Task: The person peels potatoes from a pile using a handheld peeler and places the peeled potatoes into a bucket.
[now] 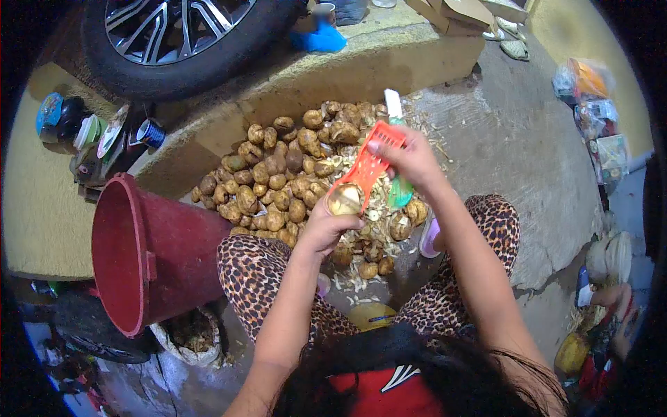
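Note:
My left hand (324, 231) is closed around a partly peeled potato (345, 200), whose pale flesh shows on top. In my right hand (419, 161) is an orange plastic peeler (368, 163) with slots in its handle; its lower end meets the potato. Behind my right hand are a white strip (393, 104) and a green plastic piece (401, 191); I cannot tell if they are one thing. Unpeeled brown potatoes (267, 181) lie heaped beyond my left hand. Pale peelings (379, 198) are scattered on the floor under both hands.
A red bucket (119, 257) lies tilted at my left, near an open sack (191, 340). A car wheel (174, 42) rests on the concrete ledge (292, 83) ahead. Plastic packages (601, 125) lie at the right wall. Another person's arm (611, 299) shows at the right edge.

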Demonstrator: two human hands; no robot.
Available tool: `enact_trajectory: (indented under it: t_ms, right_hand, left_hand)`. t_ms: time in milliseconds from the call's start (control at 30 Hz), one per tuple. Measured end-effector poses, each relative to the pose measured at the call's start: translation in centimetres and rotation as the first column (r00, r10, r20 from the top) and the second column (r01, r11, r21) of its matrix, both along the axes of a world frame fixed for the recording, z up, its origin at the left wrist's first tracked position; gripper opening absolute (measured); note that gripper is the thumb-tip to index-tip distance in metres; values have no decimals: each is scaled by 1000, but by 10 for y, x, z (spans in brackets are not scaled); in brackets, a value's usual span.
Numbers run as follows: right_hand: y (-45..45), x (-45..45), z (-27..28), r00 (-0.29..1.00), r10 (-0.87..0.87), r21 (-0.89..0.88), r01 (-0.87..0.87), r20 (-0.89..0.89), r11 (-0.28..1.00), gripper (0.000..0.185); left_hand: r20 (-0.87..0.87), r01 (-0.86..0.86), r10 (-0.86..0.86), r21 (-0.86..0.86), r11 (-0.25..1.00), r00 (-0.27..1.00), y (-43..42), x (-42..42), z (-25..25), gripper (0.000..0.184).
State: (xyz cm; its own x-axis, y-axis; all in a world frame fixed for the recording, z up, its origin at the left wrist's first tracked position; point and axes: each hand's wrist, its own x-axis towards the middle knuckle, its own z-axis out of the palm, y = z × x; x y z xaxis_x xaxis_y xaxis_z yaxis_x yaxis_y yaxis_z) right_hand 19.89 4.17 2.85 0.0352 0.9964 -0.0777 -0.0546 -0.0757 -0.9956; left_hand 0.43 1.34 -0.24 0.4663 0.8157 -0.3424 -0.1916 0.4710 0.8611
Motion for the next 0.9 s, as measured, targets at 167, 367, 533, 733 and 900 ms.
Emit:
enact_trajectory:
  t_ms: [167, 367, 533, 733, 900]
  right_hand:
    - [15, 33, -9, 962, -272, 108, 273, -18, 956, 21]
    - [-4, -5, 1, 994, 55, 60, -49, -97, 997, 19]
    - [14, 28, -17, 974, -220, 201, 205, 56, 958, 17]
    - [-7, -7, 2, 995, 48, 20, -47, -92, 999, 23]
    - [-2, -6, -9, 998, 67, 22, -67, 20, 997, 22]
  left_hand:
    - [-78, 5, 1, 77, 997, 997, 6, -7, -9, 60]
    - [-183, 23, 8, 167, 986, 983, 7, -1, -5, 60]
    - [-322, 88, 20, 317, 944, 947, 9, -8, -4, 49]
    - [-511, 80, 142, 387, 919, 848, 9, 1, -10, 48]
    - [-539, 144, 97, 387, 911, 837, 9, 1, 0, 47]
